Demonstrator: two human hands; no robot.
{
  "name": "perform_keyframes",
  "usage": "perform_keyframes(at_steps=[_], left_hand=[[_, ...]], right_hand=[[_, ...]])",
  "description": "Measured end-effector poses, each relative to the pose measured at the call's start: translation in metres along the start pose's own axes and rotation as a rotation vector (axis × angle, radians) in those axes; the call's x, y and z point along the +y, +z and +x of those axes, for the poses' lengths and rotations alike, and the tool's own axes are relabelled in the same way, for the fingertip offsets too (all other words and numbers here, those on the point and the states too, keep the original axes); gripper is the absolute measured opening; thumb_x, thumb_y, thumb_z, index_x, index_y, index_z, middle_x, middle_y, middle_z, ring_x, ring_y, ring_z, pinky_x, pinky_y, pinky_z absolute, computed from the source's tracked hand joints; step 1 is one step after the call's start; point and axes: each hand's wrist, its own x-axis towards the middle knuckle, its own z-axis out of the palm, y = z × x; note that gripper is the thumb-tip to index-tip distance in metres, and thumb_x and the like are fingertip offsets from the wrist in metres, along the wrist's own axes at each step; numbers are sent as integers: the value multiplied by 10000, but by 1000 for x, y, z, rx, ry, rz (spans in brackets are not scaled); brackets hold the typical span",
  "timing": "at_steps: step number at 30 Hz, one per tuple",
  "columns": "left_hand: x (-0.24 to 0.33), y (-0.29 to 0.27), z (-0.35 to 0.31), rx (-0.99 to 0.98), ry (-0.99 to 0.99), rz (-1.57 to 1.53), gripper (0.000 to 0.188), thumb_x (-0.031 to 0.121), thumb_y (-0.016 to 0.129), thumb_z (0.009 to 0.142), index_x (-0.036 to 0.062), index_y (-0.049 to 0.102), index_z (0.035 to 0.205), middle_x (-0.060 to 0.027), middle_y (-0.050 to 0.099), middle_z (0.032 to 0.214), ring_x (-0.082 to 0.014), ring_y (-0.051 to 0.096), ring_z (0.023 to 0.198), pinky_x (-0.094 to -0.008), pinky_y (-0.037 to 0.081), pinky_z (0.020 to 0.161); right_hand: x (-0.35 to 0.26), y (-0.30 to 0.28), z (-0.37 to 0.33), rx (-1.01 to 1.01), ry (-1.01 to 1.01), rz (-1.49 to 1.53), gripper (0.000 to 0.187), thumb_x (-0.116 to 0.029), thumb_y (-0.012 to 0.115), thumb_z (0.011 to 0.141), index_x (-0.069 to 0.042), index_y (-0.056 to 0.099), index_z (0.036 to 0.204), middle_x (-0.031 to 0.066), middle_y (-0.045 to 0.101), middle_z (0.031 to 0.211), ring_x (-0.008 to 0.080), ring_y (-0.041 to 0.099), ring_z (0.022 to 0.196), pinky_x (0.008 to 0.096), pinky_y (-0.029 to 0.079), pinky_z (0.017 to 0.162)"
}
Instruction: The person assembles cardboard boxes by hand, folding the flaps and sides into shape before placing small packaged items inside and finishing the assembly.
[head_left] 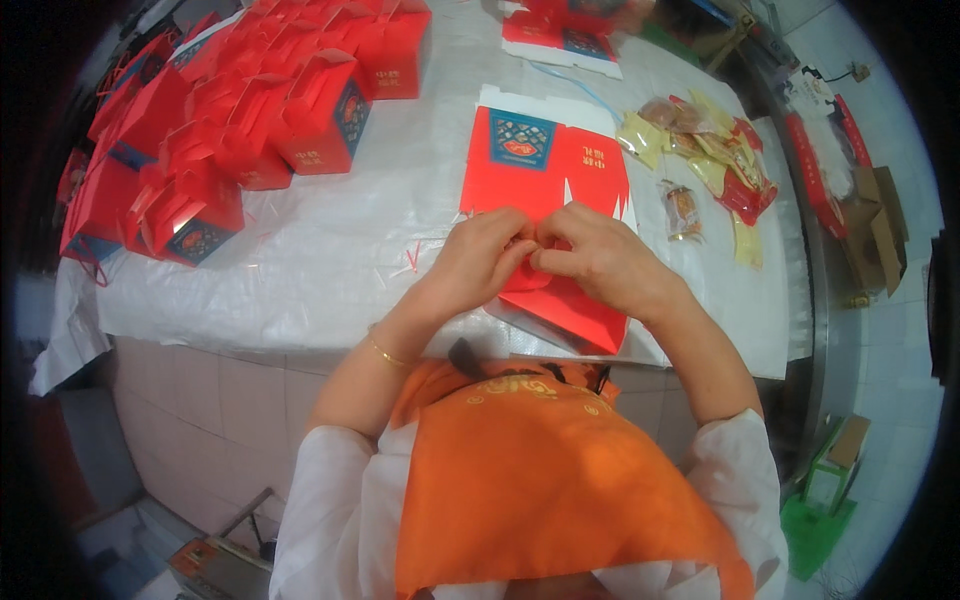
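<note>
My left hand (487, 252) and my right hand (598, 256) meet in the middle. Both are closed, thumbs and fingertips pinched together. What they pinch is too small and too covered by the fingers to make out. Right under them is a red gift box (585, 315) near the table's front edge, partly hidden by the hands. Just beyond it lies a flat red carton blank (490, 185) with a blue patterned panel and white edges. A few thin red strips (413, 258) rest on the table left of my left hand.
Several assembled red gift boxes (320, 120) with handles crowd the table's far left. Wrapped snacks (700, 145) lie in a heap at the right, with one clear packet (682, 210) nearer. More flat red cartons (565, 40) lie at the far edge. White sheeting (350, 240) covers the table.
</note>
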Motion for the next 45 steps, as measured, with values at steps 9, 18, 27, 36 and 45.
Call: perform_keyframes(at_steps=[9,18,27,36,45], left_hand=[[-3,-2,-12,54,-134,-316,150,10,683,903,-5,684,1053,-106,693,966,-184,681,868,-291,548,790],[-3,5,-18,17,-117,-283,164,11,691,898,-5,682,1061,-88,669,974,-148,648,871,-272,530,773],[-17,16,-45,7,-208,-493,295,24,613,914,54,696,1196,-69,622,1066,-159,621,917,-299,514,781],[-5,16,-33,102,-33,-61,156,-14,651,876,24,651,1027,-151,621,989,-356,617,898,-398,523,781],[0,14,-24,152,44,16,155,-52,653,874,10,643,1015,-134,619,908,-291,622,817,-350,508,705]], right_hand=[[-11,9,-3,271,514,129,161,-78,713,883,-7,612,985,149,612,980,355,644,890,457,536,708],[-24,21,-15,-69,478,-53,214,-237,669,930,-24,673,926,185,692,829,401,670,765,492,526,686],[-19,4,-21,-240,575,177,152,-133,634,922,3,656,987,231,682,856,431,650,808,487,512,696],[-36,14,-16,-156,495,-63,129,-92,625,894,-31,650,1005,201,679,828,416,654,791,493,517,697],[-34,8,-6,-129,473,-73,131,-115,671,880,1,663,943,203,679,813,397,660,749,469,533,691]])
